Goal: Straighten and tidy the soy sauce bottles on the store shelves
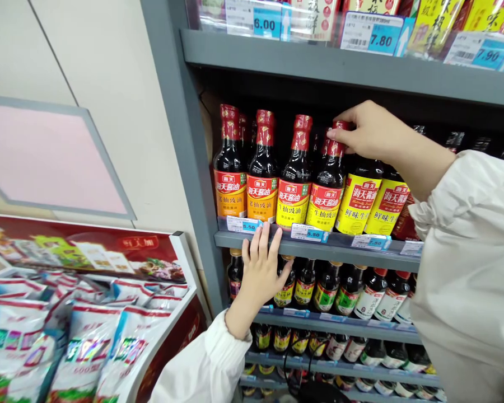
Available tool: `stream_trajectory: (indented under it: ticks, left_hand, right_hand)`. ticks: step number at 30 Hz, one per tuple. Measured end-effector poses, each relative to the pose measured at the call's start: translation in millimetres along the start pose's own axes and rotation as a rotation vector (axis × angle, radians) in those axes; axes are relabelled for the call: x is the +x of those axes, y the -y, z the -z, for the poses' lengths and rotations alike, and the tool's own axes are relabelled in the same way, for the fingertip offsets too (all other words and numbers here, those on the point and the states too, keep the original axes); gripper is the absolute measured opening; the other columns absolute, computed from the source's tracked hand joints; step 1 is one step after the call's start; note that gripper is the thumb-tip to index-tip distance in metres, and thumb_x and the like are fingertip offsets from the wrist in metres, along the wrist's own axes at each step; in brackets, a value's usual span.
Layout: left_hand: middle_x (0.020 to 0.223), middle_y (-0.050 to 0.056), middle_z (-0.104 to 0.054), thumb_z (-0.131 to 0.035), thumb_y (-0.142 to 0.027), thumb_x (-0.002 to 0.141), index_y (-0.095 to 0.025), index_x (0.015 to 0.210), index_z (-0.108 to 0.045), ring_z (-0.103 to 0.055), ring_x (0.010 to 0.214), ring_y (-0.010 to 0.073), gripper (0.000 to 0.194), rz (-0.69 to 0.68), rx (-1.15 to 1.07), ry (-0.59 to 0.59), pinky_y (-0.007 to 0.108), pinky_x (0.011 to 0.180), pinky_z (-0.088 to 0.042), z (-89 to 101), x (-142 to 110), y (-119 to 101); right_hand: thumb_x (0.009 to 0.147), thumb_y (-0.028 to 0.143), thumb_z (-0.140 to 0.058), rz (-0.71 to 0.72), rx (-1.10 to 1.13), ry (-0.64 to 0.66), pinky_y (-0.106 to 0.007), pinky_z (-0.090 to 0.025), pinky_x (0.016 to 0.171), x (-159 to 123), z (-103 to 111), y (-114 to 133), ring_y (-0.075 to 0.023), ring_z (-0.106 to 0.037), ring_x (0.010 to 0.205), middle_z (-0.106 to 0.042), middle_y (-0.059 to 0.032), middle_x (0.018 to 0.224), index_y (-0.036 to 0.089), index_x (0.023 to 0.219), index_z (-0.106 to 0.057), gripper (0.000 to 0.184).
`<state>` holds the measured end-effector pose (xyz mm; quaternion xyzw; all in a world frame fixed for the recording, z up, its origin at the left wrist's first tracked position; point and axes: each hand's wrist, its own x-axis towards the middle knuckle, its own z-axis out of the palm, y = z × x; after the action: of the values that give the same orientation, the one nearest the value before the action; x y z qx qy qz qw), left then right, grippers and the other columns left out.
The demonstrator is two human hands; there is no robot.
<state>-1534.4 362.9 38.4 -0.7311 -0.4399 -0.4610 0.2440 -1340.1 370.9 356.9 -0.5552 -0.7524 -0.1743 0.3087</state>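
My right hand (363, 129) grips the red-wrapped neck of a soy sauce bottle (326, 193) with a red and yellow label, thumb in front and fingers at the cap. The bottle stands upright in the front row of the shelf. To its left is a matching soy sauce bottle (293, 196), then two with orange labels (261, 193). On its right stand bottles with yellow labels (358, 201). My left hand (262, 268) is open, fingers spread, fingertips against the front edge of the shelf (340, 250) by the price tag (243, 225); it holds nothing.
Overhead, another shelf (319, 61) carries boxed goods and price tags. Lower shelves hold rows of smaller dark bottles (306, 285). At lower left, a display bin (151, 358) is filled with white and red bags (84, 347). A grey upright (185, 140) borders the shelves' left side.
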Motion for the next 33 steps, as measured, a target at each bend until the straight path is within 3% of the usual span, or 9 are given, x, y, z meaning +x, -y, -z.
stream_trajectory:
  ticks: [5,10,15,22,25,28,31,33]
  left_hand:
    - [0.167,0.025,-0.024,-0.063,-0.04,0.094,-0.014,0.164,-0.019,-0.019,0.157,0.0368,0.087,0.006,-0.001,0.004,0.057,0.126,-0.01,0.3,0.1,-0.9]
    - [0.167,0.026,-0.024,-0.063,-0.039,0.094,-0.014,0.165,-0.018,-0.018,0.158,0.0373,0.087,0.016,-0.009,-0.021,0.059,0.126,-0.01,-1.7,0.2,-3.6]
    - [0.168,0.026,-0.021,-0.064,-0.04,0.094,-0.015,0.165,-0.015,-0.017,0.158,0.0383,0.09,0.02,-0.012,-0.042,0.06,0.126,-0.009,-4.9,-0.5,-3.3]
    - [0.168,0.026,-0.02,-0.063,-0.042,0.095,-0.017,0.166,-0.011,-0.018,0.157,0.0403,0.092,0.03,0.002,-0.037,0.063,0.125,-0.01,-5.7,0.4,-4.7]
    - [0.167,0.027,-0.02,-0.063,-0.041,0.095,-0.016,0.165,-0.01,-0.018,0.157,0.04,0.091,0.016,0.016,-0.037,0.062,0.125,-0.011,-4.5,0.2,-4.1]
    - [0.167,0.028,-0.021,-0.062,-0.042,0.096,-0.017,0.165,-0.012,-0.021,0.156,0.0402,0.089,0.02,-0.011,-0.022,0.062,0.123,-0.011,-0.1,-1.2,-4.4]
    - [0.167,0.028,-0.019,-0.059,-0.041,0.097,-0.018,0.165,-0.011,-0.022,0.155,0.0404,0.086,0.048,-0.081,-0.061,0.062,0.122,-0.012,7.8,1.9,-11.2]
    - [0.168,0.026,-0.018,-0.058,-0.038,0.098,-0.02,0.165,-0.011,-0.024,0.154,0.0389,0.084,0.029,-0.121,-0.133,0.06,0.122,-0.015,14.4,12.2,-21.8]
  right_hand:
    - [0.089,0.032,-0.074,0.081,0.071,-0.119,-0.052,-0.052,0.101,-10.6,-2.5,-1.6,-0.0308,-0.069,0.105,-0.075,-0.0114,0.101,0.016,0.11,-0.074,0.027]
    - [0.083,0.033,-0.079,0.091,-0.021,-0.067,-0.052,-0.053,0.098,-6.2,-13.3,-8.5,-0.0321,-0.069,0.104,-0.073,-0.0111,0.108,0.016,0.123,-0.068,0.045]
    - [0.085,0.034,-0.075,0.077,-0.055,-0.037,-0.048,-0.056,0.093,-3.0,-18.1,-13.5,-0.0308,-0.07,0.1,-0.072,-0.0098,0.104,0.017,0.126,-0.065,0.045]
    - [0.087,0.043,-0.073,0.067,-0.112,-0.069,-0.052,-0.056,0.091,-2.1,-26.5,-14.8,-0.0347,-0.069,0.101,-0.071,-0.012,0.105,0.019,0.123,-0.066,0.044]
    - [0.088,0.043,-0.074,0.065,-0.066,-0.088,-0.053,-0.055,0.096,-12.8,-11.1,-6.5,-0.0347,-0.069,0.105,-0.072,-0.0117,0.105,0.019,0.126,-0.067,0.045]
    - [0.09,0.046,-0.073,0.07,0.085,-0.154,-0.052,-0.056,0.095,-33.8,21.7,-8.9,-0.0316,-0.071,0.099,-0.074,-0.0107,0.097,0.017,0.114,-0.074,0.037]
    - [0.092,0.045,-0.069,0.084,0.325,-0.3,-0.046,-0.061,0.084,-59.3,49.9,-32.4,-0.025,-0.074,0.082,-0.076,-0.0094,0.086,0.017,0.093,-0.077,0.029]
    - [0.09,0.041,-0.071,0.056,0.363,-0.456,-0.043,-0.062,0.08,-76.0,54.8,-56.2,-0.0237,-0.074,0.079,-0.076,-0.0088,0.084,0.019,0.087,-0.076,0.023]
